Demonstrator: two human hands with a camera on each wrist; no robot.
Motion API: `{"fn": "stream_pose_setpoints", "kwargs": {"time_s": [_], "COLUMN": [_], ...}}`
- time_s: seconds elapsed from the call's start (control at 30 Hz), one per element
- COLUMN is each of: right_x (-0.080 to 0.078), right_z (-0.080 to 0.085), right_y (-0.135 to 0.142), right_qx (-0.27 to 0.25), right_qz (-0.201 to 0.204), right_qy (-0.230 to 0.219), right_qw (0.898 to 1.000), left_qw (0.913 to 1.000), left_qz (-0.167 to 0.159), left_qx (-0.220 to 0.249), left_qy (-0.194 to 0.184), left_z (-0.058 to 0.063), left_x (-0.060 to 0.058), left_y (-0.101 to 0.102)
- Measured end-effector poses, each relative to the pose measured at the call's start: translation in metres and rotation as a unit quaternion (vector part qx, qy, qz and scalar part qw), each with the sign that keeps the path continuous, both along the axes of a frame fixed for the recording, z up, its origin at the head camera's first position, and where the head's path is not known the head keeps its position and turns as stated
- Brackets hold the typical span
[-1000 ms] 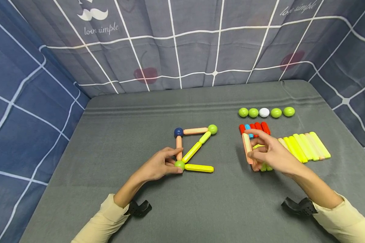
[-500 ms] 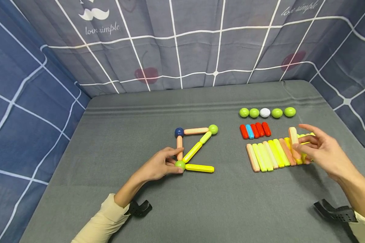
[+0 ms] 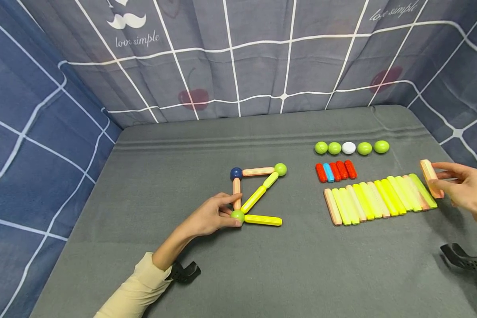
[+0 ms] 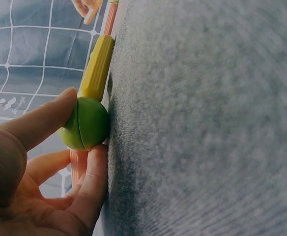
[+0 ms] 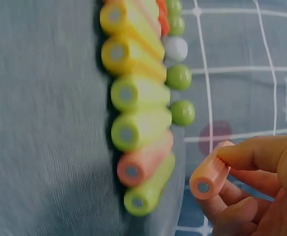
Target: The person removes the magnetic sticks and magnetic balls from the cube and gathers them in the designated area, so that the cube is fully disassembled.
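In the head view my left hand (image 3: 212,216) pinches a green magnetic ball (image 3: 237,216) at the lower corner of a flat figure of sticks and balls. From that ball run a yellow stick (image 3: 263,220), a slanting yellow stick (image 3: 253,199) and an orange stick (image 3: 236,190). A dark blue ball (image 3: 236,173) and another green ball (image 3: 280,169) mark the upper corners. My right hand (image 3: 467,185) pinches a pale orange magnetic stick (image 3: 430,174) at the right end of the stick row. The right wrist view shows the metal disc in that stick's end.
A row of yellow, lime and pale orange sticks (image 3: 377,198) lies at the right. Behind it are short red and blue sticks (image 3: 328,172), then a line of green balls (image 3: 364,148) with a white ball (image 3: 348,148). A checked curtain (image 3: 258,70) surrounds the grey table (image 3: 163,154).
My right hand has carried the pale orange stick rightward, from the row's left end, over the row, to its right end. My left hand has stayed on the green ball.
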State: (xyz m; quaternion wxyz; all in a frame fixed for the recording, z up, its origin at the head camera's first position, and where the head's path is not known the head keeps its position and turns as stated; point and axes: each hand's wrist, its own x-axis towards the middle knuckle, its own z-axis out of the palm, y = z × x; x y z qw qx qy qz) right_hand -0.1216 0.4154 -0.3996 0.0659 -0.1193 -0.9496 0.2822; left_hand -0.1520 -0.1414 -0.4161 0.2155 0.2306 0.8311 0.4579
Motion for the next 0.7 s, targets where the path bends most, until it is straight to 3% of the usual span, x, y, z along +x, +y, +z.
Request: {"fn": "stream_pose_setpoints", "kwargs": {"time_s": [0.27, 0.47, 0.7], "right_x": [-0.002, -0.001, 0.000], "right_z": [-0.012, -0.019, -0.020], "right_y": [0.024, 0.028, 0.026], "right_qx": [0.033, 0.026, 0.029], "right_qz": [0.004, 0.025, 0.019], "right_qy": [-0.053, -0.047, -0.057], "right_qw": [0.998, 0.998, 0.998], "left_qw": [0.9999, 0.9999, 0.9999], "left_qz": [0.005, 0.006, 0.005], "left_qx": [0.004, 0.000, -0.001], "left_qy": [-0.010, -0.011, -0.009], "left_z": [0.001, 0.002, 0.002], "left_x": [0.001, 0.001, 0.000], "left_y": [0.002, 0.001, 0.001]}}
